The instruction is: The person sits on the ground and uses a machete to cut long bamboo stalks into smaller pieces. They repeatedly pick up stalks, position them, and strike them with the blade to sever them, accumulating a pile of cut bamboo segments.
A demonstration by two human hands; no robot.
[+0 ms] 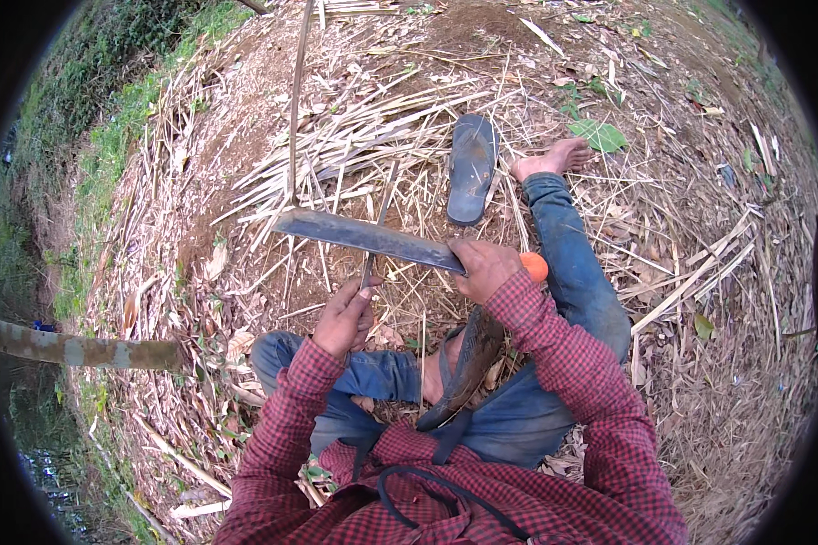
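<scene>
My right hand (486,270) is closed round the orange handle (534,267) of a machete. The machete's long, dark blade (373,241) points left, its broad tip at the far left end. In my left hand (344,318) a thin grey-brown strip (384,205) is pinched near its lower end. The strip rises away from me and crosses the blade; whether they touch I cannot tell. Its material is not clear either. Beyond the blade lies a loose pile of pale split strips (373,136).
A dark sandal (473,168) lies beside my bare, outstretched foot (554,160). Another dark sandal (473,363) is at my folded foot. A thin upright stick (297,100) stands past the blade tip. A trunk (82,349) reaches in from the left. Dry leaves and shavings litter the ground.
</scene>
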